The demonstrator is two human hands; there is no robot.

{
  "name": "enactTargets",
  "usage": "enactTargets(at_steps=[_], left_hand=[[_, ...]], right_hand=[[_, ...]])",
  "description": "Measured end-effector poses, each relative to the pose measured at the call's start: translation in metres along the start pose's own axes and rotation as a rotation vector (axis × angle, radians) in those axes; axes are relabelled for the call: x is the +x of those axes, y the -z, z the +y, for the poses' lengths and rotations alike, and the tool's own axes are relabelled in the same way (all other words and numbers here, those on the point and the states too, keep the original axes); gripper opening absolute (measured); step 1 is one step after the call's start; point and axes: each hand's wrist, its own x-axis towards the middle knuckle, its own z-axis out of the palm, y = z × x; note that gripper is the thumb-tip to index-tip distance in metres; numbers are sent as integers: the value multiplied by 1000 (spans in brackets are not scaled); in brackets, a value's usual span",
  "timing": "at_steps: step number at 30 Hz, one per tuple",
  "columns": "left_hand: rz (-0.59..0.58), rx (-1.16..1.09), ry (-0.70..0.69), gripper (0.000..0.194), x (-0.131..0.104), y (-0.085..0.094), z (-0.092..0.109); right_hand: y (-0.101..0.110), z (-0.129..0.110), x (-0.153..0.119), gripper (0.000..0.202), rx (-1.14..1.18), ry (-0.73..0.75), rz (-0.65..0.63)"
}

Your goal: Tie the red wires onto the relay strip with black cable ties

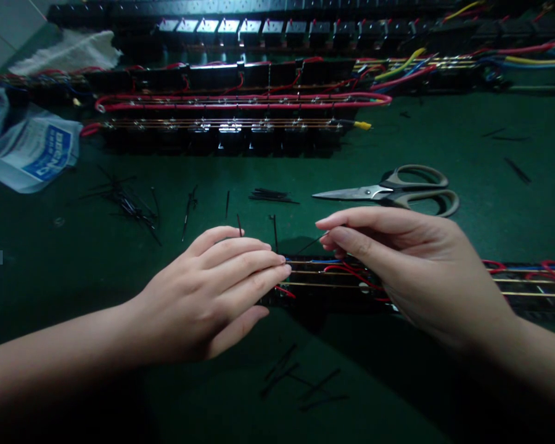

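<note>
Black cable tie (311,244) is pinched in the right hand (411,271)'s closed grip; left hand (213,290), fingers flat and together, steadies the wired strip (333,280) beside it.

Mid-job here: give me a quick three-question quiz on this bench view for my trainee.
1. True or false: the scissors lie shut on the green mat, beyond the right hand.
2. What does the left hand rest on?
A. the plastic bag
B. the near wired strip
C. the scissors
3. What thin black thing do the right hand's fingertips pinch?

Key: 1 true; 2 B; 3 a cable tie, it seems.
</note>
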Motion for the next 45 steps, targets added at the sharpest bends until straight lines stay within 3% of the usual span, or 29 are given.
enactTargets(at_steps=[34,45], left_hand=[[-61,-3,-53,49,1,3,2],[92,-19,-22,34,-1,0,-1]], right_hand=[[1,2,2,18,95,45,-96],[0,-1,2,12,115,14,-6]])
